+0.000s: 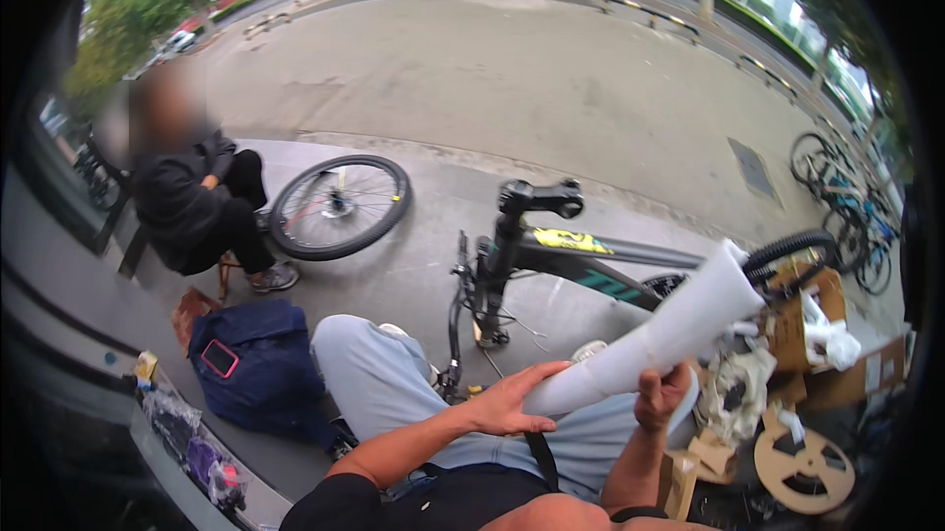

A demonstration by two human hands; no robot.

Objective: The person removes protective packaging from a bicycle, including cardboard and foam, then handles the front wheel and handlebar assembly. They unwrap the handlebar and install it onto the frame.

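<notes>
A white foam-like roll (645,334) slants across my lap, its far end up to the right. My left hand (517,400) grips its lower end from the left, thumb beneath. Around its underside near the middle, the fingers of my right hand (661,396) are curled, partly hidden by the roll. Just beyond my knees stands a dark bicycle frame (581,263) with yellow and teal markings and a bare stem (541,198) on top. The handlebar (458,310) hangs down beside the fork, and no front wheel is in the frame.
A loose bicycle wheel (394,208) lies on the pavement by a seated person (197,201). Left of my knee are a navy bag (266,374) and a phone (219,358). Cardboard boxes (871,374), crumpled wrapping (733,393) and a round cardboard piece (812,487) crowd the right side.
</notes>
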